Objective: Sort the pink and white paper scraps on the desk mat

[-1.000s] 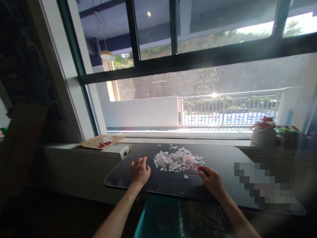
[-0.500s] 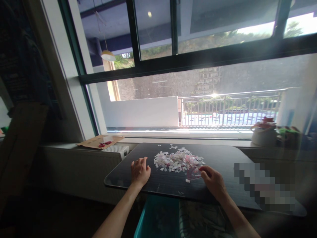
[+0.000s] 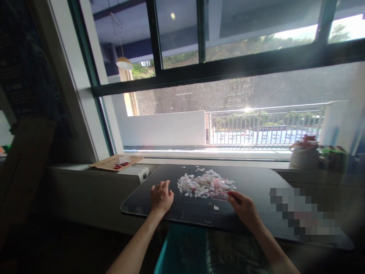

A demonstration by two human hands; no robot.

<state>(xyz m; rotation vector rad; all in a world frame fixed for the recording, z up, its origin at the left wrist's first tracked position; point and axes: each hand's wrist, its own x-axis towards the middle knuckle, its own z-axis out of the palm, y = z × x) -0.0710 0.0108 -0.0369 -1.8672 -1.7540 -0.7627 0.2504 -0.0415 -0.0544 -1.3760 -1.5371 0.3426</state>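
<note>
Head camera looked down on a dark tabletop [image 3: 256,182] by the window, where a heap of small pink and white paper scraps [image 3: 205,184] lay in the middle. At the heap's near right edge the right hand [image 3: 243,208] had its fingertips pinched together, though what they held was too small to tell. Left of the heap, the left hand [image 3: 161,197] rested palm-down, loosely spread and holding nothing; one stray scrap [image 3: 216,207] lay apart on the near side.

Bare tabletop [image 3: 256,182] around the paper-scrap pile [image 3: 205,184].
</note>
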